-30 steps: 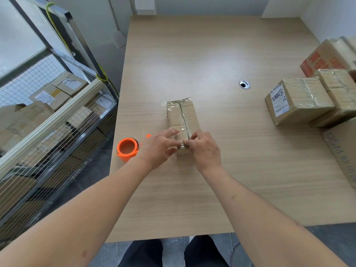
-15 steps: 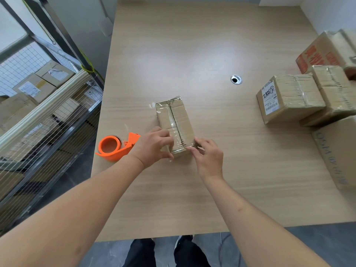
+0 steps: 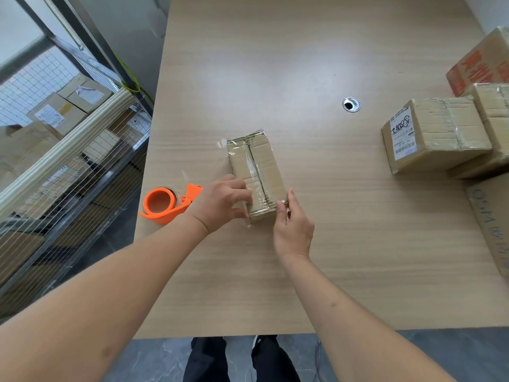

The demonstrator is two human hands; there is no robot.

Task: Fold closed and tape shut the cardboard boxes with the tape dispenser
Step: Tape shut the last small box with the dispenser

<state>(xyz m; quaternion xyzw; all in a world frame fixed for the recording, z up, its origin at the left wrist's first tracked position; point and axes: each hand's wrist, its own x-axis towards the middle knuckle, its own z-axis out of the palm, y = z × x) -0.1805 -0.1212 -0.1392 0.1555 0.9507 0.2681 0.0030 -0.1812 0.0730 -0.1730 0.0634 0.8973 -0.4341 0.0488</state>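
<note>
my two bare forearms reach forward side by side; my left hand (image 3: 220, 201) lies knuckles up with fingers curled, my right hand (image 3: 293, 224) stands on edge, thumb raised and fingers nearly straight, the two apart.

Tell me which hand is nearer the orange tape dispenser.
Left. The left hand rests on the small cardboard box right beside the orange tape dispenser; the right hand is on the box's far side.

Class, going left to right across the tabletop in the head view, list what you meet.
Tape dispenser → left hand → small box → right hand → cable hole → labelled box.
</note>
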